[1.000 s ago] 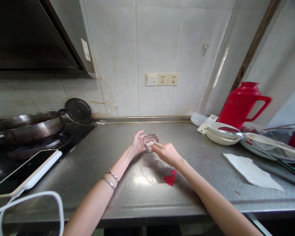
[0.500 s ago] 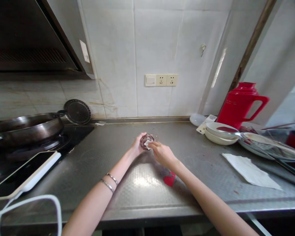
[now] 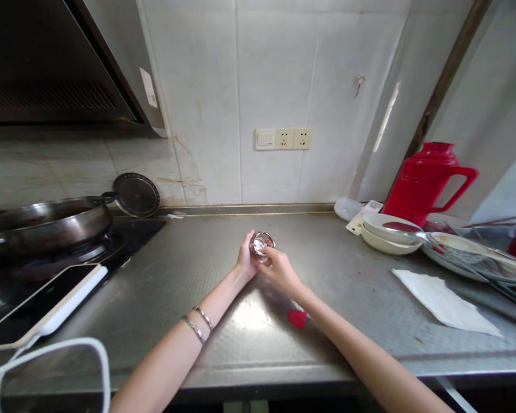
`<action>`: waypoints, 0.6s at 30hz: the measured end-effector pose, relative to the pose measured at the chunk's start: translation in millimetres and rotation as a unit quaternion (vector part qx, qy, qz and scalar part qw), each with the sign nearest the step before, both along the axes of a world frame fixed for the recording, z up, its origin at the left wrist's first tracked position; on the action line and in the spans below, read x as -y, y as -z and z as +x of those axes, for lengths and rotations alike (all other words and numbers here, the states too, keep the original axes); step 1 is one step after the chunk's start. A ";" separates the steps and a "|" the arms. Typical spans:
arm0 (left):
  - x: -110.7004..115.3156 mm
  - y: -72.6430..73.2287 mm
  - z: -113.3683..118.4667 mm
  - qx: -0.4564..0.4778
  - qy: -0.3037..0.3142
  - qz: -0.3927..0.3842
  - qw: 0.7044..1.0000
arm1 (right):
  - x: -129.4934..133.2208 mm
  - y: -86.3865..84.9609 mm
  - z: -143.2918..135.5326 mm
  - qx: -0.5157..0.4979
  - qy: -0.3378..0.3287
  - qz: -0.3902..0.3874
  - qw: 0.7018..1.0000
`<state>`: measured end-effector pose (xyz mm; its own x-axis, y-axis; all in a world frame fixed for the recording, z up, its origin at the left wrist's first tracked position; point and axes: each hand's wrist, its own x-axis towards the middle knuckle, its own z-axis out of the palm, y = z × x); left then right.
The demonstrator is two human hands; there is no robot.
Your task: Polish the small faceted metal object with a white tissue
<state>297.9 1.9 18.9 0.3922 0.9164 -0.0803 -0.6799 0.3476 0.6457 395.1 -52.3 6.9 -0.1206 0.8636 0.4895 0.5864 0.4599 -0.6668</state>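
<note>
In the head view, my left hand (image 3: 246, 259) is wrapped round the left side of a small glass bowl (image 3: 274, 238) with a wavy, brownish rim. The bowl is tilted so that its mouth faces me. A white tissue (image 3: 258, 244) lies crumpled inside it. My right hand (image 3: 282, 274) is closed, its fingertips at the bowl's near right rim, pressing on the tissue; the tips are partly hidden. Both hands are above the steel counter (image 3: 206, 252). Under my right forearm shows a red patch (image 3: 297, 318) whose kind I cannot make out.
To the left are a steel pan (image 3: 69, 226) on the hob and a phone-like device (image 3: 47, 301) with a white cable (image 3: 98, 350). On the right stand a red thermos jug (image 3: 421, 183), stacked bowls (image 3: 387, 244) and a plate (image 3: 451, 261), with a paper sheet (image 3: 445, 304) in front.
Both hands and the glass bowl have shifted slightly right in view. The tissue has gone deeper into the bowl, and my right hand sits lower at its rim.
</note>
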 end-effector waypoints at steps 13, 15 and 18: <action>-15.0 2.1 -22.6 -0.024 0.159 0.027 0.987 | 10.1 -26.7 38.7 0.420 0.020 0.066 0.905; -15.6 2.6 -27.5 -0.051 0.180 0.011 0.982 | 9.5 -27.5 41.8 0.444 -0.016 0.075 0.893; -16.4 3.2 -29.1 -0.082 0.192 -0.005 0.978 | 8.9 -28.7 41.3 0.447 -0.028 0.076 0.891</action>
<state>268.8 18.3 15.7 0.6891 0.7024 -0.1781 -0.3858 0.5637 0.7303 436.4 -61.1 35.6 -0.5620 0.7754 0.2878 0.8250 0.5505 0.1277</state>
